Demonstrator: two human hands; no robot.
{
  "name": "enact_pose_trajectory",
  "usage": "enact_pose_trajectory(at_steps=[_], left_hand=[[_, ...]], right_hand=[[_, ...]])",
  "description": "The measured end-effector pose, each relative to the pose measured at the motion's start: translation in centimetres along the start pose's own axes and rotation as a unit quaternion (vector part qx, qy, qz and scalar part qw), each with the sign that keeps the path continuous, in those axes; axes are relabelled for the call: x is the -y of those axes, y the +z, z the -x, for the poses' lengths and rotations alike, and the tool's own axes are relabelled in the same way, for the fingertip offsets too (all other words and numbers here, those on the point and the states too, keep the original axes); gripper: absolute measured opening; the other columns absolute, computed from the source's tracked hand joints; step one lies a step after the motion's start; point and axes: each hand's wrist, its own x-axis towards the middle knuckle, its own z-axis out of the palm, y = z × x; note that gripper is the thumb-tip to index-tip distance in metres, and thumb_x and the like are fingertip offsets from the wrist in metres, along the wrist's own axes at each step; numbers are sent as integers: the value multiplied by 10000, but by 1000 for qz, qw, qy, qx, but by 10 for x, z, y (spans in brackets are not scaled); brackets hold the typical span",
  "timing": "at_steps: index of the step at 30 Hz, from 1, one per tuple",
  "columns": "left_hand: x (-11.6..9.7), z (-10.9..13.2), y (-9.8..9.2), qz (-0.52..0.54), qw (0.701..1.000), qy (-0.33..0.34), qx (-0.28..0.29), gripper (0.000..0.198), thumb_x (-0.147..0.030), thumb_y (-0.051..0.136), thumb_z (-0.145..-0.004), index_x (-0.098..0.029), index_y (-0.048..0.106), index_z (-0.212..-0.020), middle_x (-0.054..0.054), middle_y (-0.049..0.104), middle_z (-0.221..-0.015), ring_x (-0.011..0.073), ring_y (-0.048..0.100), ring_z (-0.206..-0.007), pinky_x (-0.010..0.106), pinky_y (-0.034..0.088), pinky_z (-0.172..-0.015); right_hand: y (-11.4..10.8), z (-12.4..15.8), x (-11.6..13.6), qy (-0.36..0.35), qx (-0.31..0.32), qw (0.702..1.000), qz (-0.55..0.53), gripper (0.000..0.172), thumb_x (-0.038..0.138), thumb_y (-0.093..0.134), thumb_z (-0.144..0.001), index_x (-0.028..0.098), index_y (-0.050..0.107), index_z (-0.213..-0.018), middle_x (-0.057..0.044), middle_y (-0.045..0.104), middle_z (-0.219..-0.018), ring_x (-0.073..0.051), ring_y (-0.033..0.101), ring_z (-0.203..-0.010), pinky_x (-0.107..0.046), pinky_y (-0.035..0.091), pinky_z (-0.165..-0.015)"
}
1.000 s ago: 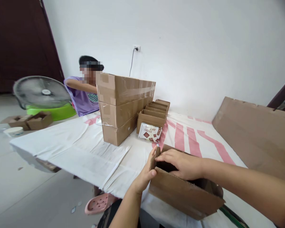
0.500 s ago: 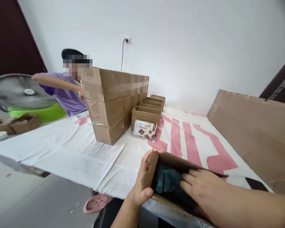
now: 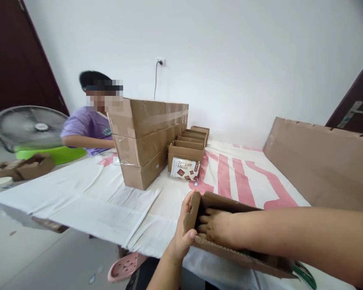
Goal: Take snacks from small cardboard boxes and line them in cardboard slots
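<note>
An open cardboard box (image 3: 230, 251) is tilted at the table's front edge, close to me. My left hand (image 3: 183, 227) grips its left end wall, thumb on the near side and fingers around the far side. Deep inside the box is my right hand (image 3: 216, 227), its fingers spread and pointing down toward the left end. What lies beneath those fingers is hidden by the hand and shadow. Beyond the box, a white packet (image 3: 185, 169) printed "Meal" leans on the front one of a row of open cardboard boxes (image 3: 186, 152).
Taped cartons (image 3: 148, 139) are stacked left of centre. A large cardboard sheet or box side (image 3: 320, 161) stands at right. Behind the stack sits a person in a purple shirt (image 3: 86, 125), near a fan (image 3: 33, 125). A green curved object (image 3: 305, 276) lies by my box.
My right hand has moved left and deeper into the box. The teal packet seen inside before is now out of sight. My left hand keeps its hold; the other person's arm has lowered.
</note>
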Motion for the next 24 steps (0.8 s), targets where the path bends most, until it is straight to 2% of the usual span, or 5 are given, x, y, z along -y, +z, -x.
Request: enact_pose_trajectory(at_steps=[7,11,16,20,24], left_hand=[[7,-4,-5,-12,1000,11,-2,998,-748,608,-738,-231,267,-1520,143,401,-1538,415,336,-1438,563,244,-1201],[8,-6,-8,-33,999,10,-17,961,-720,607,-756,-229,290,-1519,136,423,-1532,406,364,-1425,553,251,-1200],[9,-7,-11,-65,998,2,-23,833,-635,567,-834,-237,309,-1519,118,406,-1562,376,335,-1453,532,232,-1216],[18,-5,-15,-60,997,-7,-53,753,-566,596,-815,-265,402,-1478,67,391,-1586,337,284,-1486,479,196,-1241],[23,-5,-16,-16,992,-98,-78,653,-433,574,-763,-227,539,-1381,62,469,-1538,312,319,-1474,451,207,-1243]], right_hand=[[23,-11,-18,-49,-80,993,69,197,349,821,-690,236,696,-793,-38,747,-900,-260,605,-923,-424,461,-759],[-5,4,-18,-44,-75,993,76,175,309,797,-710,224,661,-641,-32,685,-722,-227,570,-780,-389,439,-702],[-55,40,-19,-1,-145,988,55,140,178,600,-876,197,657,-749,-41,673,-797,-192,553,-746,-332,445,-660],[-81,77,-25,57,-288,955,38,258,26,443,-876,173,656,-866,-91,709,-976,-201,614,-921,-335,503,-814],[-98,126,-35,151,-473,864,78,222,111,532,-897,238,676,-1008,-71,709,-1176,-242,591,-1209,-422,470,-1018]])
